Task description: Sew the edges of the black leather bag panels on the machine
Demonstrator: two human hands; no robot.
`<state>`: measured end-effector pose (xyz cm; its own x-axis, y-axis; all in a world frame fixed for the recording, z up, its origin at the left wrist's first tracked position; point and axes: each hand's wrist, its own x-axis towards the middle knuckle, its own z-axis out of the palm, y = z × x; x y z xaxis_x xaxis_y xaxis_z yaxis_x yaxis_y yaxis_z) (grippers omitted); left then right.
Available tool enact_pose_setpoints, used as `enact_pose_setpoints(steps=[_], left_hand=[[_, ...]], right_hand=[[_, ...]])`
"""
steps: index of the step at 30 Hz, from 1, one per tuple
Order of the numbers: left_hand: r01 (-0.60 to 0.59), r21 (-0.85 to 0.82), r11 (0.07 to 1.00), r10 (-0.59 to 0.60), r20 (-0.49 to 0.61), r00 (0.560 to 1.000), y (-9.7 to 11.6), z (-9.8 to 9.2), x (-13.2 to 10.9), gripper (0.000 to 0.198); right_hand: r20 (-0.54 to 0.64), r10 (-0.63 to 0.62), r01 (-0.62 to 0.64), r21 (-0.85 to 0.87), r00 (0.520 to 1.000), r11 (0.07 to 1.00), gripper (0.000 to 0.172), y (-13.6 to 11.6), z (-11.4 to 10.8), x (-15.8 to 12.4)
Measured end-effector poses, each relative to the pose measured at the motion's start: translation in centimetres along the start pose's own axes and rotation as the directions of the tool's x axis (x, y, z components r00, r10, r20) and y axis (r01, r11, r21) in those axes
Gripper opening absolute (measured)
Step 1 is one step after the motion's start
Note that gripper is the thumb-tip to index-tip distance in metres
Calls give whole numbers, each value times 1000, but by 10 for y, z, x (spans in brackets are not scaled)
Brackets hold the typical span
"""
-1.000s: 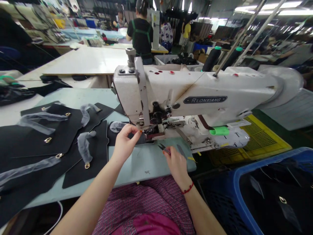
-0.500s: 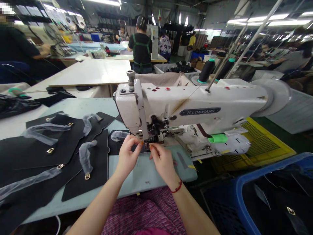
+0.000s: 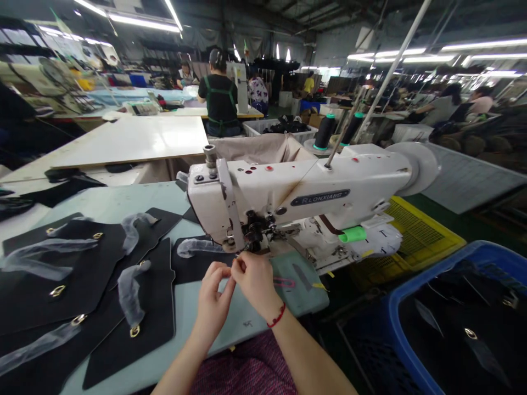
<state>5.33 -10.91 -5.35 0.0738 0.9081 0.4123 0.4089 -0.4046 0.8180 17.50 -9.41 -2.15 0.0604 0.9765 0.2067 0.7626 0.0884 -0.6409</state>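
Both hands are close together just in front of the needle area of a white sewing machine (image 3: 272, 186). My left hand (image 3: 214, 293) has thumb and index finger pinched; what lies between them is too small to tell. Beside it, my right hand (image 3: 256, 278), with a red bracelet (image 3: 276, 316) at the wrist, is also pinched, its fingertips hiding whatever they hold. Behind the left fingers a black panel (image 3: 187, 274) with a plastic-wrapped strap (image 3: 200, 247) reaches toward the presser foot. More black panels (image 3: 152, 312) with wrapped straps and gold rings lie at the left.
A pink loop-shaped item (image 3: 285, 282) lies on the pale green tabletop (image 3: 230, 312) right of my hands. A blue basket (image 3: 395, 307) with black pieces stands at the lower right, beside a yellow crate (image 3: 428, 225). A person in a green apron (image 3: 220, 96) is beyond the machine.
My hands have come together, the right one moving left from the presser foot and both now nearer to me. The camera view has shifted up and right.
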Motion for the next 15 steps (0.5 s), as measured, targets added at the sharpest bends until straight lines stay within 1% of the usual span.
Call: enact_pose_setpoints(steps=[4,6,8,9,11,13,15], left_hand=[[104,-79,991,-105,-15,994,6,2,-22,13],[167,-120,979,-168,7,986,7,1,-25,17],[285,-198,938,-283,37,958,3,-2,-22,19],[359,-259,896,-360,47,932,1,-4,-18,21],[492,-424,761,-514,70,855,-5,-9,-8,31],[552,-574,605,-614,104,782,-8,-12,3,42],[567,-666,484,-645,166,746,-7,-15,12,44]], right_hand=[[36,-31,30,19,999,999,15,5,-3,-14],[28,-46,44,54,999,998,18,6,-7,-17],[12,-86,85,88,996,992,19,5,-12,-18],[-6,-118,118,101,993,988,19,5,-14,-18],[-61,-190,196,125,980,973,16,3,-18,-18],[-120,-254,272,183,960,945,13,3,-20,-16],[-140,-310,339,294,940,894,12,3,-18,-12]])
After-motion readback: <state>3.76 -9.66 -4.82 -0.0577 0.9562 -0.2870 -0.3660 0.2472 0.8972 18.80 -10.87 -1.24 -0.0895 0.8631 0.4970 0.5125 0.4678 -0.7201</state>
